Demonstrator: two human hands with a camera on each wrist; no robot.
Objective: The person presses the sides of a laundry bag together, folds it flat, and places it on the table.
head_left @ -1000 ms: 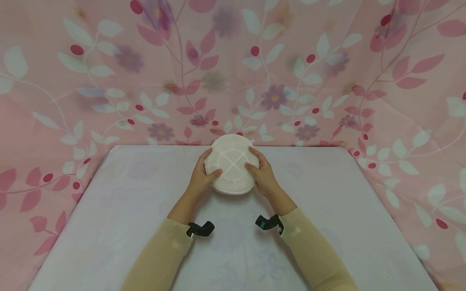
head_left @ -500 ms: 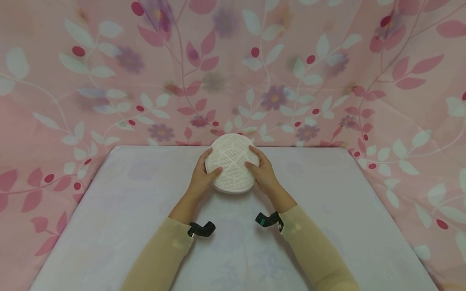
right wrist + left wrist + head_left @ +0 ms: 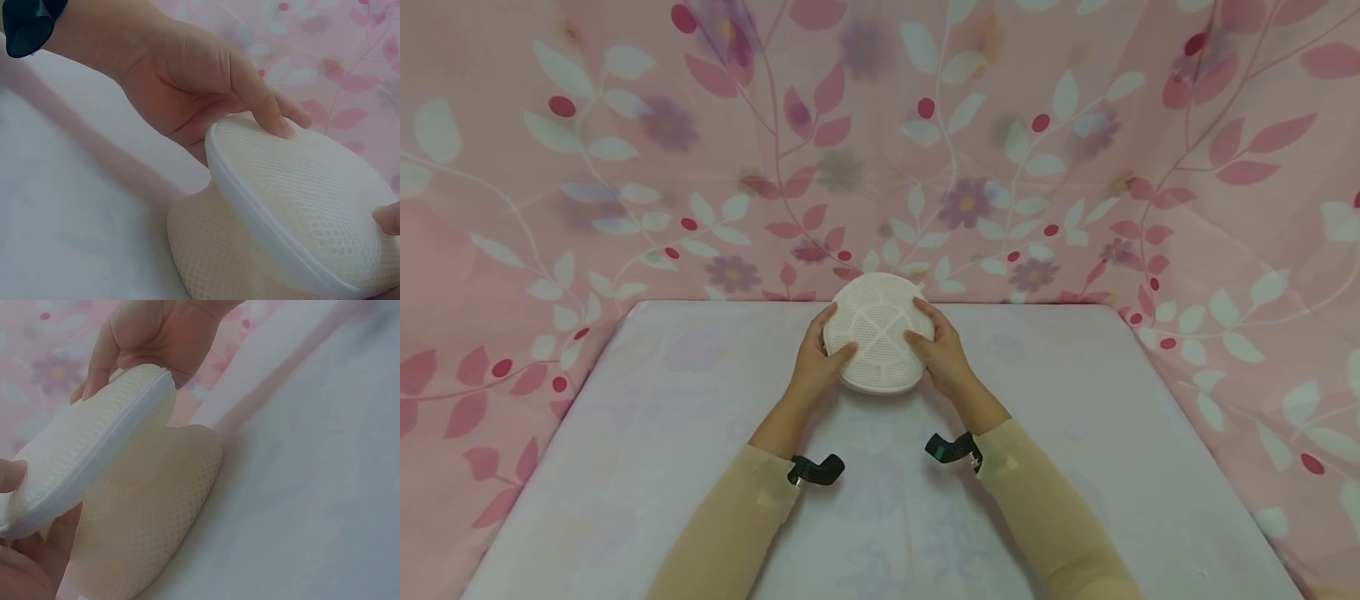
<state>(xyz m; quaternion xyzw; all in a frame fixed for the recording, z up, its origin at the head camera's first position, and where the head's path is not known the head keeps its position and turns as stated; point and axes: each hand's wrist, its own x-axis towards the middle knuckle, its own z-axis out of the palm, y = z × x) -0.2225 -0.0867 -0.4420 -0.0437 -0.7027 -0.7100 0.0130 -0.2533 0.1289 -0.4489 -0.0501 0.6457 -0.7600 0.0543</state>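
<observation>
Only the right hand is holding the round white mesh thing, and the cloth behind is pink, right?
Not quite: the left hand also holds the round white mesh thing, opposite the right hand, as the head view shows. The cloth behind is pink, yes.

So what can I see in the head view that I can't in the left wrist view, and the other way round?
Only the head view: the beige sleeves, the black wrist devices, and the crossed bands on the top face.

Only the left wrist view: the lower mesh part bulging below the white edge, and fingers tucked under that edge.

Both: the mesh pouch held by the left hand and right hand, the white tabletop and the pink floral backdrop.
</observation>
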